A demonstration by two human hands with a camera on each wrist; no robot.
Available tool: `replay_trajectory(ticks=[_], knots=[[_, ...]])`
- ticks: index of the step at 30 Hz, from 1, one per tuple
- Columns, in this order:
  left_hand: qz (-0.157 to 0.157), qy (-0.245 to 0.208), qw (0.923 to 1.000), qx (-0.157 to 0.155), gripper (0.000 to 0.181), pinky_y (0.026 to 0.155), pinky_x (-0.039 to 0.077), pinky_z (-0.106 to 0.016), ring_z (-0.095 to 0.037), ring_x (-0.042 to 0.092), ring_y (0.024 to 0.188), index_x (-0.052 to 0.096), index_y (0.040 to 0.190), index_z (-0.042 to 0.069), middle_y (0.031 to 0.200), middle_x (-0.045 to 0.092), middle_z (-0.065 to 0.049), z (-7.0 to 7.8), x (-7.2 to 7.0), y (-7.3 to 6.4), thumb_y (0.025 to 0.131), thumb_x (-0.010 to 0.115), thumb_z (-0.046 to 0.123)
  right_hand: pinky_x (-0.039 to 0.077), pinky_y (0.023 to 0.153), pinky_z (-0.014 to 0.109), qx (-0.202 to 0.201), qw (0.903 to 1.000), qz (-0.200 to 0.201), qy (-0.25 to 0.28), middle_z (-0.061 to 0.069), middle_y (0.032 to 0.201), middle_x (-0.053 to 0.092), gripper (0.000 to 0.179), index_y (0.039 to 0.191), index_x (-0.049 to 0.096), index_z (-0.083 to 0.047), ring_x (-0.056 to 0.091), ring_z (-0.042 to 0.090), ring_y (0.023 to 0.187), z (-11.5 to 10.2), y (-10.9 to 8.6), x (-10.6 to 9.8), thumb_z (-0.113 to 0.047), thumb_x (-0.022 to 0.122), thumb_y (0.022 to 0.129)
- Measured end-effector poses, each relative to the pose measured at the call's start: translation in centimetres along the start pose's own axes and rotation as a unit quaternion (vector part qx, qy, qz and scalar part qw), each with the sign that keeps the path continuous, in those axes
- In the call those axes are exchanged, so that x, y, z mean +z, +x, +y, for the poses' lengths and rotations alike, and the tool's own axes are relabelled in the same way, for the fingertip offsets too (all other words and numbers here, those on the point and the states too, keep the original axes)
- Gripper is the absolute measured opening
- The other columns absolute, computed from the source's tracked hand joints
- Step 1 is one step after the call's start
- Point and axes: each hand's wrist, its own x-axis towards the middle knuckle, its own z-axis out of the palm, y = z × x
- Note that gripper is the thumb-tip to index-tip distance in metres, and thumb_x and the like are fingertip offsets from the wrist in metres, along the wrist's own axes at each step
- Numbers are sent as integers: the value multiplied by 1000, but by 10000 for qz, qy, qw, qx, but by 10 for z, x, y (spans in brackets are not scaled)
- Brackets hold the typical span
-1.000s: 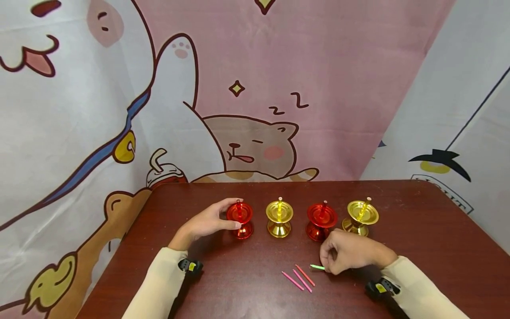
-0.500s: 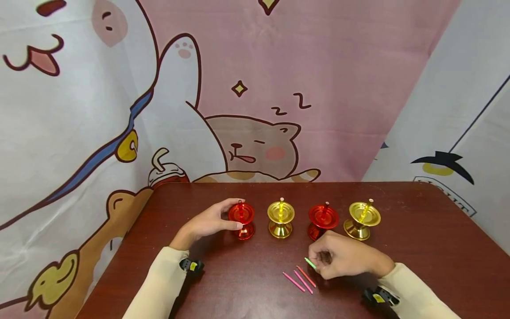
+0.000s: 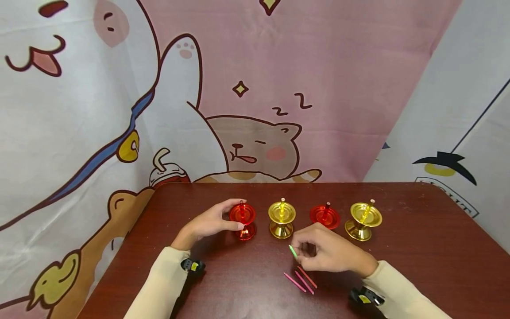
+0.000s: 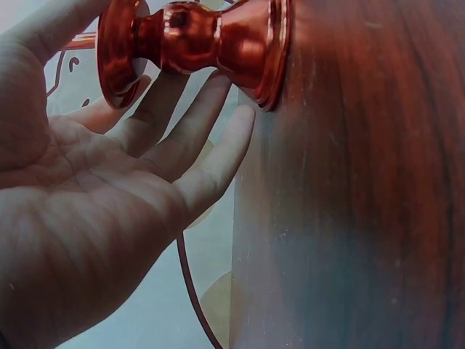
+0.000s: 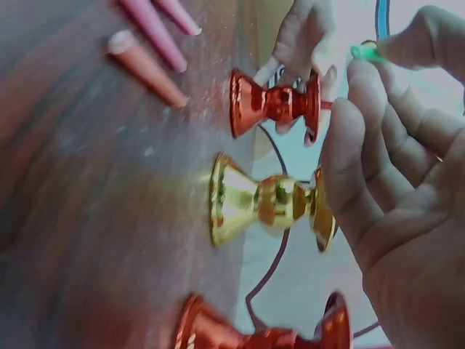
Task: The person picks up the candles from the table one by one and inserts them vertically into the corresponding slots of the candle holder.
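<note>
The person's left hand (image 3: pixel 209 222) grips the leftmost red candle holder (image 3: pixel 247 231), thumb on the near side and fingers behind it. In the left wrist view, this shiny red holder (image 4: pixel 189 36) stands on the table within the curve of the fingers. Between thumb and fingertips, the right hand (image 3: pixel 328 250) pinches a thin green candle (image 3: pixel 293 251), held raised in front of the gold candle holder (image 3: pixel 281 230). Only a short end of the green candle (image 5: pixel 368 52) shows in the right wrist view. The right hand partly covers the second red candle holder (image 3: pixel 324 216).
At the right end of the row stands another gold candle holder (image 3: pixel 357 231). Two pink candles (image 3: pixel 295 282) and an orange-red one (image 3: pixel 307 277) lie on the brown table (image 3: pixel 231 283) below the right hand. A cartoon cloth (image 3: pixel 338 66) hangs behind.
The right hand has moved left and a little away from the person, lifting the green candle and tilting it more upright. The left hand keeps its place on the red candle holder.
</note>
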Motion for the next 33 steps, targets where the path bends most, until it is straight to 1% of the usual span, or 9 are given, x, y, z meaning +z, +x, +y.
replay_trajectory(ticks=[3, 7, 11, 13, 16, 19, 24, 27, 33], knots=[[12, 13, 10000, -1, 77, 115, 49, -53, -33, 59, 138, 46, 165, 7, 149, 64, -15, 0, 0, -1, 98, 82, 15, 45, 57, 14, -136, 9995, 226, -173, -15, 76, 56, 37, 85, 61, -26, 55, 3, 66, -1, 12, 3, 7, 75, 79], [29, 41, 10000, -12, 77, 115, 50, -53, -32, 60, 137, 46, 165, 8, 148, 64, -14, 1, 1, -1, 98, 82, 16, 48, 56, 15, -157, 9978, 522, -380, -17, 76, 57, 32, 85, 62, -24, 58, 4, 65, -1, 28, 7, 5, 75, 80], [7, 61, 10000, 43, 76, 114, 50, -52, -32, 60, 136, 47, 165, 8, 148, 65, -14, 0, 1, 0, 98, 82, 16, 51, 56, 19, -31, 9952, 861, -475, -19, 75, 60, 27, 85, 65, -23, 60, 3, 65, 1, 45, 11, 2, 76, 81], [-8, 50, 10000, 64, 76, 114, 50, -52, -31, 59, 137, 46, 165, 7, 148, 65, -14, -1, 1, 1, 98, 82, 17, 55, 56, 25, 73, 9939, 1015, -430, -18, 75, 62, 25, 85, 67, -21, 60, 2, 65, 0, 53, 12, 2, 76, 83], [-24, 1, 10000, 75, 76, 116, 49, -53, -32, 58, 138, 45, 165, 6, 150, 64, -14, -1, 0, 3, 98, 81, 15, 58, 57, 31, 260, 9913, 1249, -325, -15, 76, 64, 24, 86, 68, -19, 62, 3, 66, -1, 65, 14, 3, 77, 85], [-38, -21, 10000, 69, 78, 117, 48, -54, -33, 58, 139, 43, 166, 4, 151, 63, -15, -1, 0, 3, 99, 81, 14, 59, 60, 30, 484, 9871, 1508, -222, -13, 78, 67, 22, 88, 70, -18, 64, 6, 68, -1, 77, 15, 3, 78, 86], [-49, -9, 10000, -5, 78, 116, 48, -53, -32, 60, 138, 44, 166, 4, 150, 63, -14, 1, 0, 4, 98, 82, 14, 62, 65, 29, 686, 9794, 1890, -182, -10, 80, 72, 13, 90, 74, -11, 69, 9, 71, 1, 96, 16, 1, 78, 87], [-70, 17, 10000, 35, 77, 116, 49, -52, -32, 60, 138, 45, 165, 4, 150, 63, -15, 1, 0, 4, 99, 82, 14, 63, 67, 29, 783, 9753, 2051, -236, -8, 81, 74, 9, 91, 75, -8, 71, 9, 73, 2, 107, 17, 0, 78, 89], [-86, -58, 9999, 43, 74, 115, 49, -52, -33, 61, 136, 46, 164, 5, 147, 65, -14, 1, 0, 3, 99, 81, 11, 63, 72, 31, 857, 9696, 2258, -400, -3, 85, 77, 9, 91, 75, -8, 74, 11, 77, 4, 125, 21, 0, 79, 91]])
